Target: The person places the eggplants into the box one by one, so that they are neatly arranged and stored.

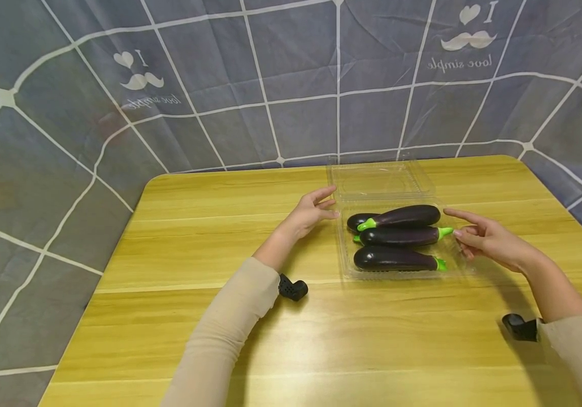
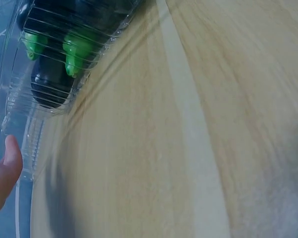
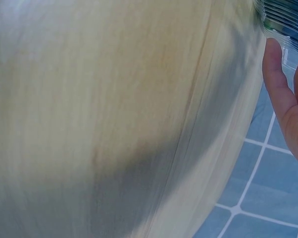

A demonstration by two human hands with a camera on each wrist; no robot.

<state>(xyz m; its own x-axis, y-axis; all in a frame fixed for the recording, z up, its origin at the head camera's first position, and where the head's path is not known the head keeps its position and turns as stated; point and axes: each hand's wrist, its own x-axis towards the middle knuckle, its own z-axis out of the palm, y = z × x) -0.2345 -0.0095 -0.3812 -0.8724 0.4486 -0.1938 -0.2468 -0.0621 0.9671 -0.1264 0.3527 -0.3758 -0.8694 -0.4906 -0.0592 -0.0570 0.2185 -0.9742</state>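
A clear plastic clamshell box [image 1: 346, 270] lies on the table with its lid [image 1: 374, 180] folded back towards the curtain. Several dark purple eggplants [image 1: 398, 258] with green stems lie in its base, one partly hidden under another. My left hand [image 1: 307, 217] is at the box's left side, fingers extended towards the rim. On the right side is my right hand [image 1: 491, 240], index finger stretched out and thumb near an eggplant's green stem. Neither hand grips anything. In the left wrist view the thumb [image 2: 12, 158] appears beside the ribbed plastic wall; contact is unclear.
The wood-grain table [image 1: 194, 243] has rounded far corners. A grey curtain [image 1: 301, 73] with white lines hangs behind it and along the sides. Black devices stick out by the left sleeve [image 1: 293, 288] and the right sleeve [image 1: 570, 339].
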